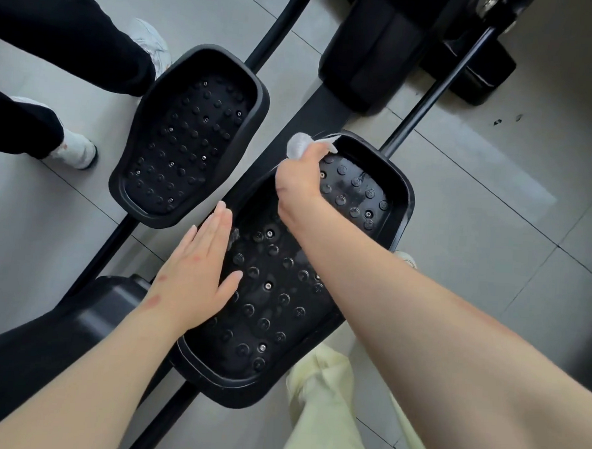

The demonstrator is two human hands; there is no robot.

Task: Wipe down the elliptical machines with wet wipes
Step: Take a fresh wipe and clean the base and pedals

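Observation:
Two black studded foot pedals of an elliptical machine fill the view. On the near pedal [273, 302], my left hand [199, 274] lies flat with straight fingers against its left rim. My right hand [299, 176] grips a bunched white wet wipe [300, 145] at the far left corner of that same pedal, pressing it against the rim. Wet streaks show on the near pedal's surface. Up and to the left sits the other pedal [189, 136], untouched.
Another person's black trouser legs and white shoes [75, 147] stand at the left beside the far pedal. The machine's black rails and housing [372, 56] run up toward the top. My pale green trouser leg [326, 408] is below. Grey tiled floor surrounds everything.

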